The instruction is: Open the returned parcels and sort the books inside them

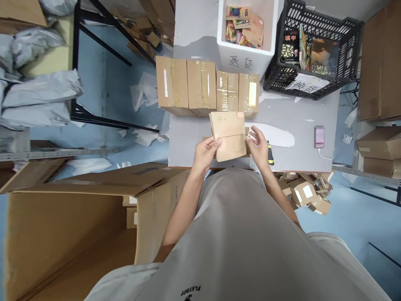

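Observation:
A tan paper-covered book point(230, 136), with small print and a red-outlined mark at its top right corner, is held up over the near part of the table. My left hand point(205, 152) grips its left edge, thumb on the cover and fingers behind. At the book's right edge is my right hand point(258, 144), its fingers apart and the thumb side close to the edge; whether it touches is unclear. Brown cardboard point(247, 131) shows partly from beneath the book, mostly hidden. A yellow-and-black object point(270, 154) lies beside my right wrist, partly covered.
Several taped cartons point(202, 85) stand in a row behind the book. Farther back are a white foam box point(247, 58) and a black crate point(316, 79), both with books. A phone point(319, 136) with a cable lies right. A large open carton point(72, 225) stands at lower left.

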Available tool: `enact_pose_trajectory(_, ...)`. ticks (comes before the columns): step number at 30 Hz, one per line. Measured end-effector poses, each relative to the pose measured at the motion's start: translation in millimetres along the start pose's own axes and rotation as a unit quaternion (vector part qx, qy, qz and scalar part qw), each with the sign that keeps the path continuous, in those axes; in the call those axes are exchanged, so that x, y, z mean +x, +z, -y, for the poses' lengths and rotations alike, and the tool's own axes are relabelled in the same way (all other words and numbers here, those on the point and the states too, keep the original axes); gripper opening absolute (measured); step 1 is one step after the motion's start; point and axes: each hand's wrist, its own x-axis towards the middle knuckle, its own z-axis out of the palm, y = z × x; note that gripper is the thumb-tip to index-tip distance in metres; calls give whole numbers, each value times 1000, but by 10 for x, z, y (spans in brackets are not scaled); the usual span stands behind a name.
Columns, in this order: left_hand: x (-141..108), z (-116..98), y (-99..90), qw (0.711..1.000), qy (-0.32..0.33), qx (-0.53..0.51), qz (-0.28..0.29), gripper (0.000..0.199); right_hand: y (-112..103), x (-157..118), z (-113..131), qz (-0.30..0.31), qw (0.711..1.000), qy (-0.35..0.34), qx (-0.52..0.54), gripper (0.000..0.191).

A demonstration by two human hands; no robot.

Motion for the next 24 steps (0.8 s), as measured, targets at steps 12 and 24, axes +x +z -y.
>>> enact_pose_trajectory(12,-405,-122,445,977,133,166,24,63,422,-342,274,69,997,-3,37,87)
enact_pose_trajectory(24,94,-158,-213,995,-29,61,76,72,-28,-261,272,132,982,83,104,78)
